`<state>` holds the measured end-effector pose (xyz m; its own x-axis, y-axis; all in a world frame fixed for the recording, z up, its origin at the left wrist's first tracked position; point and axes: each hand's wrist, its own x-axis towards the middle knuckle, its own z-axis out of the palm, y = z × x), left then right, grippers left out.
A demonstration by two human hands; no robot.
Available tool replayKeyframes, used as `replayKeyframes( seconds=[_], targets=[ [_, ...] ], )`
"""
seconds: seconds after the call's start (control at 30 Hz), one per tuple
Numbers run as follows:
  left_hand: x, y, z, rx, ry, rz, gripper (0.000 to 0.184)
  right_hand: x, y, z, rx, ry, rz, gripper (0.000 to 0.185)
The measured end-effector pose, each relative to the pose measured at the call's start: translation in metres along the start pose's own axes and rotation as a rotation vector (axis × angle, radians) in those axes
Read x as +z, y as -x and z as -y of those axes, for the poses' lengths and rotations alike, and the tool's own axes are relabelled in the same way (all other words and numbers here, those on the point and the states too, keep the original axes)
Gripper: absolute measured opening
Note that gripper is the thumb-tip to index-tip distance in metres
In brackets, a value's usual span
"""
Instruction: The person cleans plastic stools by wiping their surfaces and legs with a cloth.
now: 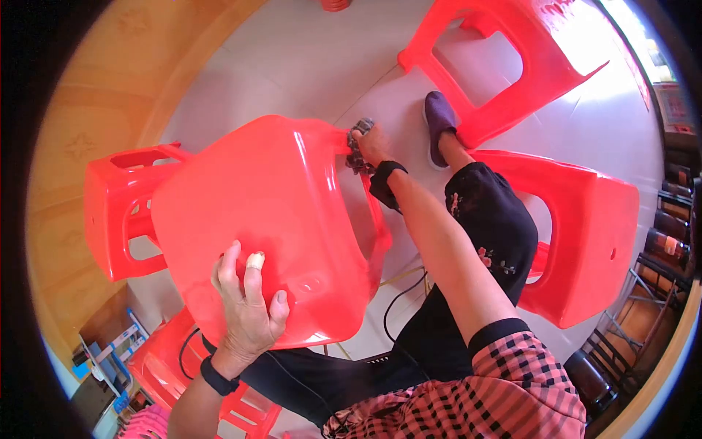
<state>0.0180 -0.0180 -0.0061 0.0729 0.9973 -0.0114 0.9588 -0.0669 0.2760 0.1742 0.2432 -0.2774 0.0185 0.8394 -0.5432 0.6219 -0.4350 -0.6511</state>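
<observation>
1. Red stools: 4 told apart, namely centre stool [248, 197], left stool [110, 219], upper stool [504, 117], right stool [585, 241].
2. Further red plastic [157, 358], lower left: at least 1 piece; partly hidden, exact number not readable.
3. Grips: 2, left grip [252, 314] and right grip [373, 144].
4. Cloths: 1, grey cloth [357, 157].
5. Black wristbands: 2, left band [219, 376] and right band [385, 186].
6. Finger wraps: 1, pale wrap [255, 260].
7. Shoes: 1 visible, purple shoe [438, 128].
8. Shirts: 1, checked shirt [504, 380].
9. Dark bottles [667, 245], right edge: several; blurred, count uncertain.
</observation>
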Motion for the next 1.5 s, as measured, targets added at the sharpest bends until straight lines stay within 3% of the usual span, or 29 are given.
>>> replayKeyframes(
  seconds=[0.13, 0.33, 0.47, 0.63, 0.77, 0.87, 0.97, 1.07, 1.13, 1.2, 1.27, 1.37, 1.5],
  targets=[
    [0.001, 0.001, -0.002, 0.005, 0.018, -0.016, 0.061, -0.004, 0.012, 0.001, -0.002, 0.030, -0.050, 0.051],
    [0.002, 0.000, -0.001, 0.004, 0.013, -0.047, 0.060, -0.008, 0.055, -0.027, -0.179, 0.101, -0.130, 0.048],
    [0.003, -0.003, -0.001, 0.006, -0.004, -0.071, 0.057, 0.007, 0.086, -0.055, -0.237, 0.187, -0.300, 0.043],
    [0.005, -0.004, 0.000, 0.017, -0.005, -0.112, 0.057, -0.003, 0.120, -0.082, -0.073, 0.165, -0.091, 0.050],
    [0.007, -0.005, 0.003, 0.024, -0.018, -0.137, 0.057, -0.011, 0.139, -0.099, -0.106, 0.122, -0.047, 0.048],
    [0.007, -0.006, 0.004, 0.026, -0.004, -0.159, 0.056, -0.010, 0.130, -0.121, 0.039, 0.172, 0.079, 0.047],
    [0.008, -0.006, 0.004, 0.026, 0.012, -0.158, 0.057, 0.008, 0.098, -0.167, 0.022, 0.270, 0.184, 0.051],
    [0.008, -0.005, 0.005, 0.012, 0.016, -0.149, 0.057, -0.007, 0.101, -0.129, -0.091, 0.171, 0.124, 0.054],
    [0.006, -0.003, 0.001, 0.006, 0.023, -0.116, 0.057, -0.028, 0.102, -0.077, -0.045, 0.096, 0.013, 0.056],
    [0.004, -0.005, 0.001, -0.010, 0.017, -0.099, 0.057, -0.019, 0.063, -0.056, -0.183, -0.090, -0.062, 0.055],
    [0.004, -0.004, 0.001, 0.000, 0.030, -0.096, 0.059, -0.020, 0.043, -0.020, -0.377, -0.086, -0.031, 0.057],
    [0.005, -0.002, 0.000, -0.005, 0.027, -0.079, 0.060, 0.000, 0.017, -0.017, -0.326, 0.068, 0.042, 0.060],
    [0.005, -0.003, -0.001, -0.001, 0.019, -0.074, 0.060, -0.001, 0.048, -0.036, -0.360, 0.104, 0.014, 0.062]
  ],
)
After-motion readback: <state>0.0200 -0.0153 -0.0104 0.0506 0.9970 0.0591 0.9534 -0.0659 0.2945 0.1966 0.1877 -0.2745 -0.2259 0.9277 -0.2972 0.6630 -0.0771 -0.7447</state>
